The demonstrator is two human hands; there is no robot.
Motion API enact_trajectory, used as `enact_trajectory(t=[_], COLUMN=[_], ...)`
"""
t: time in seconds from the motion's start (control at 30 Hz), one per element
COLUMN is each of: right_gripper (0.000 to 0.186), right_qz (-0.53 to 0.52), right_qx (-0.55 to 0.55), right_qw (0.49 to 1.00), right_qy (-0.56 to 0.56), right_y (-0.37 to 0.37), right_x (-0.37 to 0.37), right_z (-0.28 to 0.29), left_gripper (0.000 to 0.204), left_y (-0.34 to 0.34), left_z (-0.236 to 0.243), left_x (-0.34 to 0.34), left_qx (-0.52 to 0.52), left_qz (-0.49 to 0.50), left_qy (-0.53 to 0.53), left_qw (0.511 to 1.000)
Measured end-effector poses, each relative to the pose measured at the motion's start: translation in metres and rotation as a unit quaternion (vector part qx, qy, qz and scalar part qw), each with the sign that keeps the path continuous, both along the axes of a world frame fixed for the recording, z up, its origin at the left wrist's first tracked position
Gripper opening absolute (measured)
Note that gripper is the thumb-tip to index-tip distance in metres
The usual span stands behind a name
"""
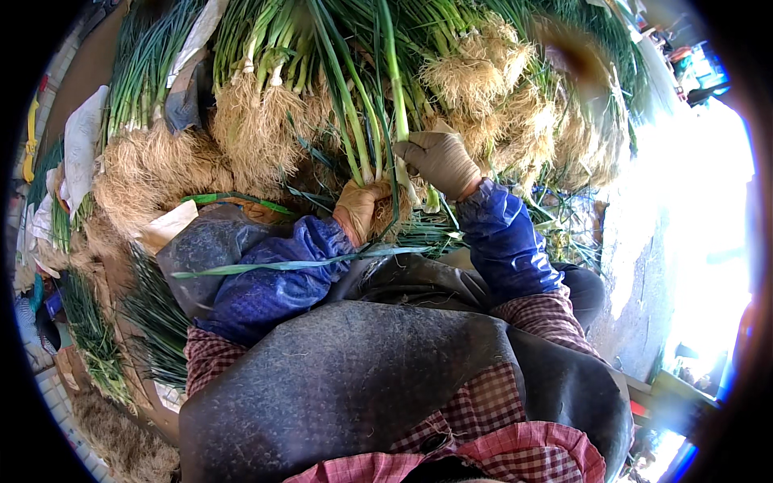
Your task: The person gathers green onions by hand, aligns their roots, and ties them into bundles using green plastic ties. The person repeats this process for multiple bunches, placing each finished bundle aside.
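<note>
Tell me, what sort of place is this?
Likely a produce-handling area, perhaps on a farm or at a market: heaps of green onions with roots attached, plus protective wear, a dark apron and blue sleeve covers.

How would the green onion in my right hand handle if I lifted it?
The green onion probably feels stiff along its thick, straight stem. Its leaf ends might flop, judging by the long leaf draped across the left sleeve.
</note>
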State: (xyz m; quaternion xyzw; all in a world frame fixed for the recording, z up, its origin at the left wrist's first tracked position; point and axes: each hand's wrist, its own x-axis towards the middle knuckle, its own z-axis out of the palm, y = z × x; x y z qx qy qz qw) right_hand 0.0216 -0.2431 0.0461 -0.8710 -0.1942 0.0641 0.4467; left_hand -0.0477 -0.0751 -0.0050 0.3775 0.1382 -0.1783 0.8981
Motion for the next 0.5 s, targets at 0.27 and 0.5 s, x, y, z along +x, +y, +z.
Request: enact_trajectory(t=[0.27,0.5], right_gripper=[0.021,0.017], right_qz=[0.134,0.352], right_qx=[-0.028,0.017], right_qw=[0.967,0.934], right_qy=[-0.213,0.059], right_y=[-0.009,-0.010], right_x=[-0.014,-0.033], right_z=[0.024,0.032], left_gripper=[0.029,0.030], left_y=[0.013,0.033], left_z=[-0.001,-0.006], left_x=[0.000,0.006], left_qx=[-0.133,-0.271], left_qz=[-0.029,-0.080], left_qy=[0.001,-0.016], left_qw=[0.991,0.959])
